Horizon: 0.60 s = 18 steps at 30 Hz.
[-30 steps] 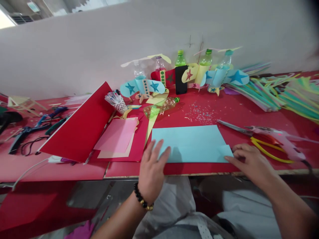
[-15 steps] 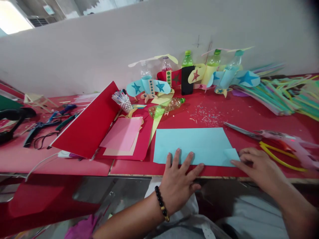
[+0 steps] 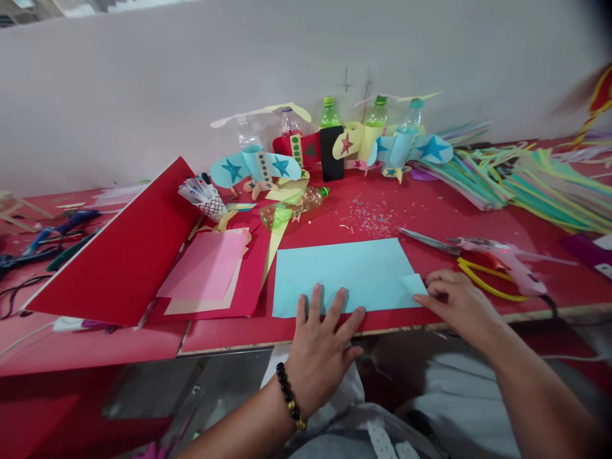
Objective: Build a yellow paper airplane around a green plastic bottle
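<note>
A light blue sheet of paper [image 3: 344, 268] lies flat near the front edge of the red table. My left hand [image 3: 322, 347], a beaded bracelet on its wrist, rests on the sheet's lower edge with fingers spread. At the lower right corner, my right hand [image 3: 456, 303] pinches a small folded-over flap [image 3: 415, 288] of light blue paper between thumb and curled fingers. Just beyond the right hand lie scissors [image 3: 492, 280] with yellow handles and a pink glue gun [image 3: 519, 261].
Pink paper [image 3: 208, 264] and a leaning red board [image 3: 119, 255] are on the left, beside a cup of pens [image 3: 210, 204]. A plastic bottle [image 3: 299, 207] lies behind the sheet. Bottle airplanes [image 3: 255, 169], a black phone [image 3: 331, 154] and coloured strips [image 3: 559, 191] stand or lie farther back.
The view has swung to the right, so things on the table appear farther left. Both hands keep about the same places on the blue paper.
</note>
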### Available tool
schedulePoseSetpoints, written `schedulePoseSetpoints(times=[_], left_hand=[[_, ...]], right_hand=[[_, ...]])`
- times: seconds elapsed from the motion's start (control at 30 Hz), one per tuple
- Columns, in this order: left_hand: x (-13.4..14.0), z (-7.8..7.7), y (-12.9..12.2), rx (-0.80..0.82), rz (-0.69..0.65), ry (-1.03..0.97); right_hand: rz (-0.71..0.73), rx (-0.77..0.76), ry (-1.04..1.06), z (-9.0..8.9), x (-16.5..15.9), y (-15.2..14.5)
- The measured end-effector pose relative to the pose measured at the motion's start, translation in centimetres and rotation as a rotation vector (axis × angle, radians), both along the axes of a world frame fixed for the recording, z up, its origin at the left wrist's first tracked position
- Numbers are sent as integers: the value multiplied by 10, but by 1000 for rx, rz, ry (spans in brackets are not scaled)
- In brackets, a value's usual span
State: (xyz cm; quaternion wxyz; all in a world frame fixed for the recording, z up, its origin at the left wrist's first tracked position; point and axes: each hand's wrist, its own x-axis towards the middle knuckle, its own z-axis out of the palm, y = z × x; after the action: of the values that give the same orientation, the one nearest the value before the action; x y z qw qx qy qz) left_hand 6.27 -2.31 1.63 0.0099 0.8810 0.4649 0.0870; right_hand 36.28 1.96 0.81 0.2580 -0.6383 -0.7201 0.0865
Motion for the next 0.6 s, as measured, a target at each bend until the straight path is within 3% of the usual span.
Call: schedulePoseSetpoints(times=[0.3,0.43,0.5,0.6], left_hand=[[1,0,-1,14,2,-5],[0,-2,0,19,-3,-8],[0,-3,0,27,-7,-9],[-2,-6,-1,58,-34,-3]], right_hand=[[-16,28,-77,4,2,-1],[-79,186,-264,16,-31,-17],[29,236,-295,17,-63,-28],[365,207,-290,11,-111,-44]])
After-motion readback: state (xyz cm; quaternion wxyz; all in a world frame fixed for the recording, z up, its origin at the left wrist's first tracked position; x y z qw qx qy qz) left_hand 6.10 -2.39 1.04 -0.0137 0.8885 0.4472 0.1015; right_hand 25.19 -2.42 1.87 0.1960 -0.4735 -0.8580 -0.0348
